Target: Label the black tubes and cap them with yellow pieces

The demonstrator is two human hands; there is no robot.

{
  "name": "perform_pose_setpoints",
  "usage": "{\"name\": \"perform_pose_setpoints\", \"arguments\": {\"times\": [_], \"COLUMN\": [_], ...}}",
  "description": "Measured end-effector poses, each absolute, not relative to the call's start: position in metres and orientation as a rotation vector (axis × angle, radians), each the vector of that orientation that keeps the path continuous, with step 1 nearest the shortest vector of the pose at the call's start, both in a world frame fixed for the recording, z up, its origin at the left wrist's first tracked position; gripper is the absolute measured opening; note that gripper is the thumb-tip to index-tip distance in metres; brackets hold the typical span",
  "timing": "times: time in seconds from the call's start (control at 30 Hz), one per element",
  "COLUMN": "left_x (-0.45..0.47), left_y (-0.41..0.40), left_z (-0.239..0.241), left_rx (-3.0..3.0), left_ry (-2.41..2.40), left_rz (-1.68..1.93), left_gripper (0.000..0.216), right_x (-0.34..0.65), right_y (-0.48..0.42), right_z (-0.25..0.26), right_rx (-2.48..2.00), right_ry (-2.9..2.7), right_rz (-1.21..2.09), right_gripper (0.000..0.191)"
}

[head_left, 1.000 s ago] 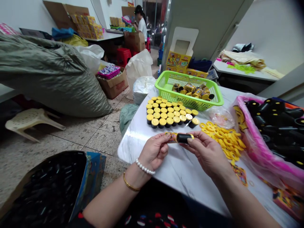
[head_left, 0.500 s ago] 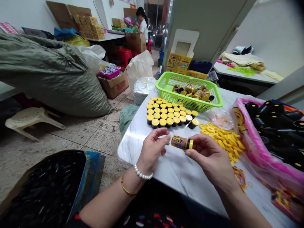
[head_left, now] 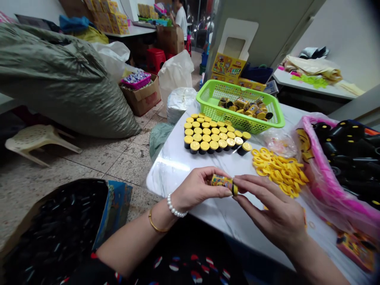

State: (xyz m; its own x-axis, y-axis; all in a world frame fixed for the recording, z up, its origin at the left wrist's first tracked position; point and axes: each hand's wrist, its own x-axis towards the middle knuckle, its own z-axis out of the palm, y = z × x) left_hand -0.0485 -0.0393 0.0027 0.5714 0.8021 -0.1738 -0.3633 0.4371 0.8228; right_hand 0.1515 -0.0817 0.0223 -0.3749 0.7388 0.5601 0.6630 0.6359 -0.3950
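Observation:
A small cylindrical container (head_left: 221,181) with a colourful printed label and a yellow end lies sideways just above the table. My left hand (head_left: 199,187) grips its body between thumb and fingers. At the yellow end, my right hand (head_left: 268,206) has its thumb below and fingertips above, pinching the rim. Beyond my hands stand rows of black containers with yellow lids (head_left: 206,137), upright and close together. Yellow plastic rings (head_left: 277,170) are heaped to the right, near my right hand.
A green basket (head_left: 204,106) with labelled containers stands at the table's back. On the right sits a pink-rimmed bin (head_left: 322,160) of black parts. A box of black pieces (head_left: 56,221) is at lower left. A large sack (head_left: 68,91) and a plastic stool (head_left: 38,138) stand left; a person (head_left: 180,19) works far back.
My left hand has moved right and closed round the labelled container, which was in my right hand alone. My right fingers have shifted to its yellow end. The view has tilted slightly down.

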Motion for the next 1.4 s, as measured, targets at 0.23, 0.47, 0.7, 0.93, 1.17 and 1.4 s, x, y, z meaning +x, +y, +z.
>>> {"name": "perform_pose_setpoints", "arguments": {"times": [0.23,0.47,0.7,0.93,1.17,1.4], "left_x": [-0.047,-0.051,-0.049,-0.051,-0.049,-0.045], "left_y": [-0.042,-0.036,-0.038,-0.035,-0.039,-0.042], "left_z": [-0.004,-0.007,-0.007,-0.014,-0.009,-0.007], "left_rx": [0.949,0.924,0.990,0.955,0.925,0.996], "left_ry": [0.658,0.645,0.666,0.646,0.644,0.691], "left_rz": [0.780,0.715,0.762,0.736,0.675,0.819], "left_gripper": [0.031,0.028,0.033,0.036,0.039,0.027], "right_x": [0.140,0.140,0.138,0.145,0.150,0.153], "right_y": [-0.094,-0.098,-0.097,-0.098,-0.103,-0.092], "right_z": [0.010,-0.004,-0.005,0.007,0.001,0.005], "right_rx": [-1.307,-1.075,-1.162,-1.209,-1.077,-1.426], "right_ry": [-1.938,-2.084,-1.926,-2.010,-2.013,-1.674], "right_rz": [0.309,0.036,0.107,0.153,0.111,0.822], "right_gripper": [0.026,0.054,0.042,0.040,0.047,0.044]}}
